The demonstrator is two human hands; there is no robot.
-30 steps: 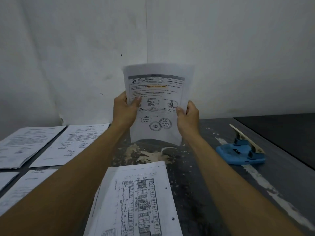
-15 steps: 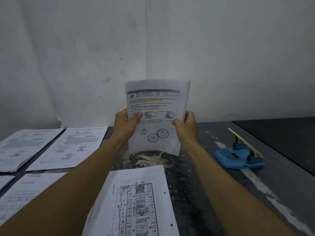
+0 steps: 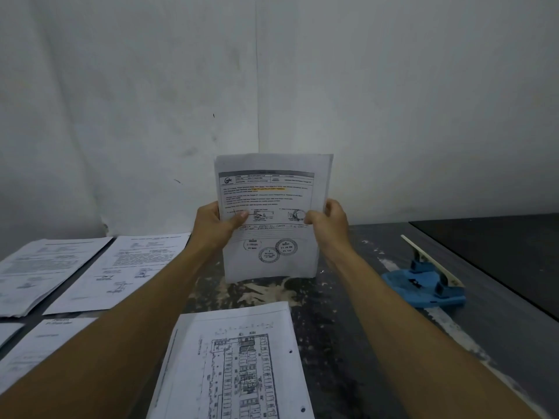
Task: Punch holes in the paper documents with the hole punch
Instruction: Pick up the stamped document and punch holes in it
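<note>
Item in hand: one stapled-looking sheaf of stamped pages [image 3: 272,219], held upright at centre frame, its long axis vertical and its lower edge at or just above the table [image 3: 499,328]; whether it touches cannot be told. Your left hand [image 3: 213,226] is closed on the sheaf's left edge, thumb across the printed face; your right hand [image 3: 328,220] is closed on its right edge in the same way. Hole punch [image 3: 423,285]: one, blue with a pale lever, at right of frame, well apart from the sheaf, its lever running from upper left to lower right. It lies to the right of both hands, so your right hand is the nearer; the sheaf's edge, by my judgement, must travel rightward to meet it. Other documents on the table: one floor-plan sheet [image 3: 239,364] at lower centre, two holes visible along its right margin; four sets [image 3: 121,267] at left of frame, two partly cropped.
</note>
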